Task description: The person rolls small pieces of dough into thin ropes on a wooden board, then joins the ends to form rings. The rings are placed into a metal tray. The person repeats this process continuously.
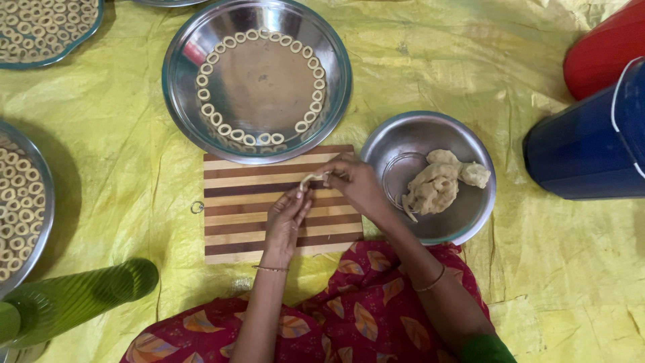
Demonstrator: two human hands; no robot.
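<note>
Over a striped wooden board [242, 222], my left hand [285, 225] and my right hand [356, 185] pinch the two ends of a thin pale dough strip [310, 178]. Just right of the board stands a steel bowl [410, 134] holding a lump of dough [440, 185]. Beyond the board lies a large steel plate [259, 64] with several small dough rings [218, 117] laid along its inner edge.
A yellow plastic sheet [121, 154] covers the floor. Two more plates of dough rings sit at the left edge [27, 181] and top left [67, 33]. A green cup stack [74, 299] lies lower left. Blue [584, 148] and red [605, 47] containers stand at right.
</note>
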